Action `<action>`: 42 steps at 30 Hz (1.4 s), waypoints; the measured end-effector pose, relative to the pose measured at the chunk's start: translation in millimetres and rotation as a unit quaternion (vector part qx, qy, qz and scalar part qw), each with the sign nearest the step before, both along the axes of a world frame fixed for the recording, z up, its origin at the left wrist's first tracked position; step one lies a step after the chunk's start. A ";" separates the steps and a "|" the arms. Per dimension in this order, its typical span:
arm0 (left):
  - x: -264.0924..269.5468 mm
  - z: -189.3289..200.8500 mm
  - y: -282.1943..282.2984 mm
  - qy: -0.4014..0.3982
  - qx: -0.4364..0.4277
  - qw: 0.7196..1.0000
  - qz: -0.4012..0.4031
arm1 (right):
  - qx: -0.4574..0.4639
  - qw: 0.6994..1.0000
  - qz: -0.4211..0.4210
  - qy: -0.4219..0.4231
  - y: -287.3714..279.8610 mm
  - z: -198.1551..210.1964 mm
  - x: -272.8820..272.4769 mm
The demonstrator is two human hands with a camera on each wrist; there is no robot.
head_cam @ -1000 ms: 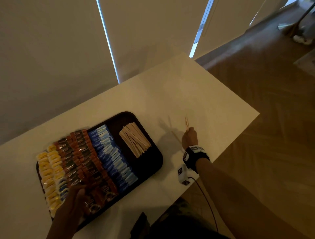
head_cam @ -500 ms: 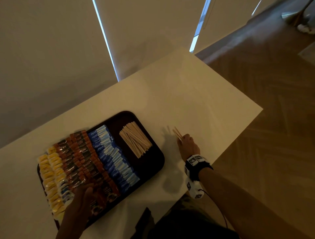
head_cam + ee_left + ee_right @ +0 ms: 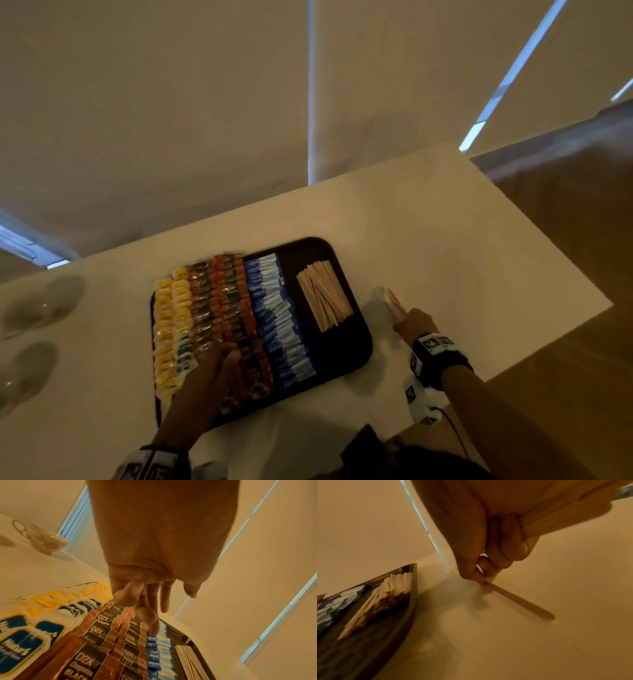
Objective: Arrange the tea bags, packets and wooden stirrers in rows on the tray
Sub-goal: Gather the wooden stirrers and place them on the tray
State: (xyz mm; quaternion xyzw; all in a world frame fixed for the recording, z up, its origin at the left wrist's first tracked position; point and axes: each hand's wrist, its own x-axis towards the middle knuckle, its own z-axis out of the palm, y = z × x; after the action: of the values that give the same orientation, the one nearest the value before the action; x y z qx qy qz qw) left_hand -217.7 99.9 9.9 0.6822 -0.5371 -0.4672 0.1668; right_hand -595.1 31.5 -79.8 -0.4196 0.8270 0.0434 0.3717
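Head view: left hand [image 3: 209, 380] lying on the brown packets [image 3: 226, 308] at the near side of the dark tray [image 3: 359, 346], fingers relaxed and gripping nothing. Right hand [image 3: 416, 323] on the white table [image 3: 445, 240] just beside the tray's right edge, closed on a few wooden stirrers [image 3: 394, 299] that point away from the person. On the tray, from left to right: yellow tea bags [image 3: 164, 318], brown packets, blue packets [image 3: 277, 308], then a bundle of stirrers [image 3: 323, 294] in the far right part. Blurred cups [image 3: 41, 308] at the far left of the table.

Left wrist view: fingers [image 3: 149, 615] stretched out over the rows, one fingertip touching down where the brown "D2X" packets [image 3: 99, 631] meet the blue "equal" packets [image 3: 151, 638]. White and blue "Nature" bags [image 3: 18, 642] nearest the camera, flowered teacup [image 3: 46, 542] standing behind on the table.

Right wrist view: thumb and fingers [image 3: 477, 574] pinching one end of a stirrer [image 3: 518, 600], its other end resting on the table; more stirrers [image 3: 556, 515] pressed in the curled palm. Tray rim [image 3: 414, 588] close at the left, with the bundle [image 3: 385, 595] inside.
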 end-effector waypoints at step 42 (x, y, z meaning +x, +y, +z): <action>67.1 128.8 -29.4 0.264 -0.351 0.887 0.142 | -0.030 0.747 0.160 -0.645 43.3 211.6 303.4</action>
State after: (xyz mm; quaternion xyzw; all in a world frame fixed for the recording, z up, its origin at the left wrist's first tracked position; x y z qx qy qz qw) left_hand -150.6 70.4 138.8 0.4996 -0.4997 -0.3819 0.5957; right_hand -291.7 74.7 131.8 -0.4851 0.3118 -0.2035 0.7912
